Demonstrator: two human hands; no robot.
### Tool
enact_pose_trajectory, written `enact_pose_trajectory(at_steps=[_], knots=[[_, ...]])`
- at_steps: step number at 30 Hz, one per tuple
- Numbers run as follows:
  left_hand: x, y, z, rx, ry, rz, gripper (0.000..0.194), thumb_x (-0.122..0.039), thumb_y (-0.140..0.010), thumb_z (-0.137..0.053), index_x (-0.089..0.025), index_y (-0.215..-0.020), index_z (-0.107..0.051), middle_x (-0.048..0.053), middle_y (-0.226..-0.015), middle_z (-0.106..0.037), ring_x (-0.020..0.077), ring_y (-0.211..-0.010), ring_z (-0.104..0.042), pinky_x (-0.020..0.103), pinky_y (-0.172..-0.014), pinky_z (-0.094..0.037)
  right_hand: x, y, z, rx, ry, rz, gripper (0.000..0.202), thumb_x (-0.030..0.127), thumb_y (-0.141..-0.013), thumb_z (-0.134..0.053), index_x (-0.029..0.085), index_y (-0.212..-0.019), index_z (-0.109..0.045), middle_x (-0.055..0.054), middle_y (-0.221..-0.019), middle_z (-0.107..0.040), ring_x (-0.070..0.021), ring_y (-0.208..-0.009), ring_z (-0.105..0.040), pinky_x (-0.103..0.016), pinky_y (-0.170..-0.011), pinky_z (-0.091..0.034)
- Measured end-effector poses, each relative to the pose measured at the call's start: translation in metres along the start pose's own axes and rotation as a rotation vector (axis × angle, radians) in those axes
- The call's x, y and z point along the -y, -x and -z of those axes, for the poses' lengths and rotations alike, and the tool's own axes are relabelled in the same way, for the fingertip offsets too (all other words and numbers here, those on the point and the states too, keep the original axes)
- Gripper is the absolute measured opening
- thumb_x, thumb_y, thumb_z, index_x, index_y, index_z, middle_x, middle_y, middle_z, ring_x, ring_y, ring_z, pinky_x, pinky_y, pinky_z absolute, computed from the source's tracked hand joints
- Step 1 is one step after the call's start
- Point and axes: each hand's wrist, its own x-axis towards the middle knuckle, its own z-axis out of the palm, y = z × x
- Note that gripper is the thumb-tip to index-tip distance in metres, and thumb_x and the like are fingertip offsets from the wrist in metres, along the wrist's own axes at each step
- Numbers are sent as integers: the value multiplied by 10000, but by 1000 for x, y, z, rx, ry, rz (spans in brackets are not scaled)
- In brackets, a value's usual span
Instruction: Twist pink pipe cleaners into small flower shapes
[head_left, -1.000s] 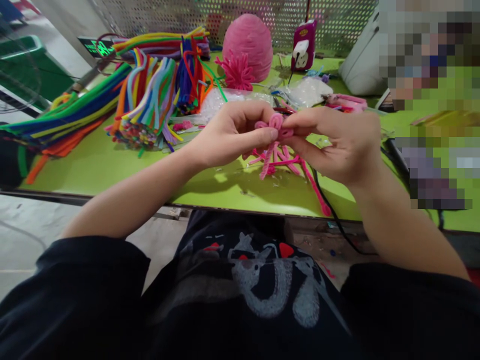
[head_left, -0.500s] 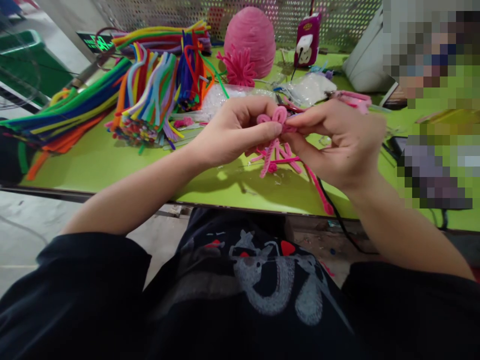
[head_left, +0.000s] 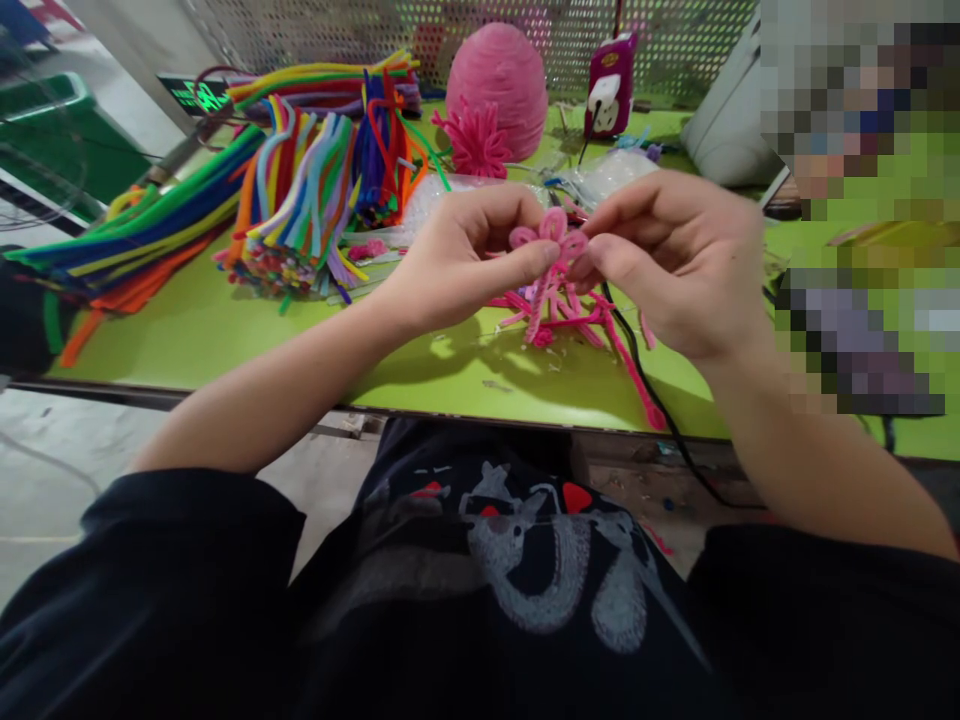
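Between my hands, above the green table, is a pink pipe-cleaner flower (head_left: 553,224) with looped petals. My left hand (head_left: 484,250) pinches it between thumb and index finger from the left. From the right, my right hand (head_left: 664,265) has its thumb and fingertips closed at a petal on the flower's right side. Below them lie pink pipe-cleaner pieces (head_left: 574,328), some lighter and some darker, with one long strand (head_left: 636,385) reaching toward the table's front edge.
Bundles of coloured pipe cleaners (head_left: 292,200) lie at the left. Behind stand a pink yarn-wrapped dome (head_left: 499,85) with a dark pink tassel-like flower (head_left: 476,142), and a purple power socket (head_left: 611,85). A black cable (head_left: 660,420) crosses the front edge. Clear plastic bags (head_left: 442,195) lie beyond my hands.
My right fingers have shifted and opened slightly around the flower's right side. More looped petals now show. My left hand keeps its pinch.
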Motion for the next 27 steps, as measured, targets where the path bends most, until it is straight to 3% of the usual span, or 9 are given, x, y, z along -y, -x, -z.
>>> enact_pose_trajectory(at_steps=[4,10,15,20,27], knots=[[2,4,-5,-5,-52,57,364,-491,-886,-831,-192,-845,-626,3,-715,-515,130,-690,-558,282,-622,-484,0,-1,-6,14,-43,-81,416,629,-880,-870,241,-859,-723,13,-674,-728,-113,-523,-671,-220,-480,-560],[-1,10,-14,-110,-213,36,204,-354,-924,-777,-203,-899,-641,23,-848,-618,137,-798,-647,262,-684,-534,3,2,-12,67,-149,-204,391,596,-944,-823,242,-886,-666,19,-677,-707,-132,-548,-667,-255,-503,-580],[-5,14,-14,-191,-403,-46,158,-313,-905,-782,-216,-908,-658,36,-855,-683,152,-823,-668,264,-709,-555,8,2,-12,120,-134,-329,446,669,-965,-760,246,-900,-636,20,-685,-684,-139,-559,-656,-276,-519,-586],[-3,14,-15,-198,-379,-64,163,-290,-911,-771,-210,-863,-638,23,-798,-691,135,-774,-665,256,-721,-554,11,3,-15,134,-103,-312,497,729,-937,-755,259,-880,-604,18,-689,-676,-147,-569,-649,-282,-512,-579],[-3,17,-18,-210,-370,-45,186,-288,-937,-769,-198,-863,-625,-3,-774,-648,121,-798,-668,239,-761,-572,15,8,-20,116,-110,-296,436,652,-1006,-720,254,-909,-570,28,-698,-676,-123,-551,-622,-262,-501,-550]])
